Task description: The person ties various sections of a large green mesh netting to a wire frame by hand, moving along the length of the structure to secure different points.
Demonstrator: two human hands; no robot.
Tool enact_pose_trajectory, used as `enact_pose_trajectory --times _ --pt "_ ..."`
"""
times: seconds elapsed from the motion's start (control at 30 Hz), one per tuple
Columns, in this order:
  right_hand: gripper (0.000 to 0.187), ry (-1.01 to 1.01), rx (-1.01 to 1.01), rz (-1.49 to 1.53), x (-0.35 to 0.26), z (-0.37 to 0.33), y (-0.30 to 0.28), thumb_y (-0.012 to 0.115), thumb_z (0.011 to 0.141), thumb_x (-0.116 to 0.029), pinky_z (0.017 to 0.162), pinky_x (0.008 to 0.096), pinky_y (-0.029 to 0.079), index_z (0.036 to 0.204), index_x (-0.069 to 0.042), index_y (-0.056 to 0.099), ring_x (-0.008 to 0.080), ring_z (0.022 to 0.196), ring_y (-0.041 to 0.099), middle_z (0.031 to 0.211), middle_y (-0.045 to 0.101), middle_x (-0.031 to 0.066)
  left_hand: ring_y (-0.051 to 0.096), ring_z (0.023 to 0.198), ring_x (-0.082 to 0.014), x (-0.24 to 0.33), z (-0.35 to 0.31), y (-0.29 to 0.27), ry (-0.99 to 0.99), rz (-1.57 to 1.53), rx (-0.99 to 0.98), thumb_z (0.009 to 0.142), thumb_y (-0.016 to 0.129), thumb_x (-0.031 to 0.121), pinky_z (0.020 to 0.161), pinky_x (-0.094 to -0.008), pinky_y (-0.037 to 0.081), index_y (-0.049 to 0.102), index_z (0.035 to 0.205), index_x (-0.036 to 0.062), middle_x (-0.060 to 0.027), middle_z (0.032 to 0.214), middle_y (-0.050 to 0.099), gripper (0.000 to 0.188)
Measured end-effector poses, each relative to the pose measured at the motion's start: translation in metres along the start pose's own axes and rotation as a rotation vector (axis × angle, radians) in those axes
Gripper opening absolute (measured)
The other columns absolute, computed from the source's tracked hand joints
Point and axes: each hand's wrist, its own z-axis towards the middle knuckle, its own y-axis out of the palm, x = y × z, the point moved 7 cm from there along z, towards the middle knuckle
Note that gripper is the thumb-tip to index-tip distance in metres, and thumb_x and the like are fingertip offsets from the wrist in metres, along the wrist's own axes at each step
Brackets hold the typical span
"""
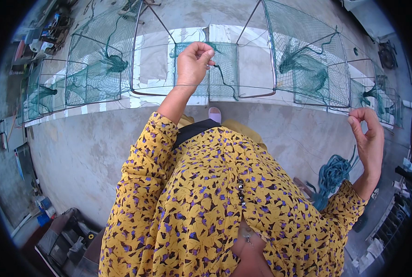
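A long green fishing-net trap (219, 69) with square metal-wire frames stretches across the white-covered table before me. Over its middle section is my left hand (195, 65), thumb and forefinger pinched together; what they hold is too small to make out. A dark green cord (225, 82) hangs from just beside those fingers down over the mesh. Out at the right, past the table's near edge, my right hand (368, 134) pinches a thin thread (331, 109) between thumb and fingertips. Gathered funnels of netting (115, 63) show inside the sections on either side.
Below my right hand hangs a bundle of blue-green cord (333, 177). A black chair-like object with things on it (69, 237) stands at the lower left. Shelves with goods (53, 32) line the far left, and a rack (390, 221) stands at the lower right.
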Motion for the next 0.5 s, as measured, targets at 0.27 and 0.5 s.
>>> enact_pose_trajectory --times 0.27,0.5 --pt "0.013 0.074 0.429 0.264 0.066 -0.001 -0.083 0.062 0.085 -0.017 0.073 0.0205 0.039 0.085 -0.005 0.056 0.0082 0.078 0.049 0.084 0.053 -0.0013 0.063 0.076 -0.0145 -0.014 0.001 0.001 -0.132 -0.11 -0.061 0.088 0.054 0.008 0.061 -0.0218 0.05 0.052 0.092 0.0011 -0.0091 0.089 0.063 0.008" --pt "0.028 -0.282 0.177 0.473 -0.055 0.076 -0.063 0.055 0.087 -0.02 0.049 0.0171 0.035 0.104 0.002 0.06 0.0031 0.051 0.042 0.069 0.056 0.0012 0.063 0.087 -0.021 -0.019 -0.003 0.013 -0.28 -0.299 -0.105 0.09 0.049 0.008 0.075 -0.027 0.054 0.048 0.095 -0.0024 -0.0159 0.099 0.06 0.012"
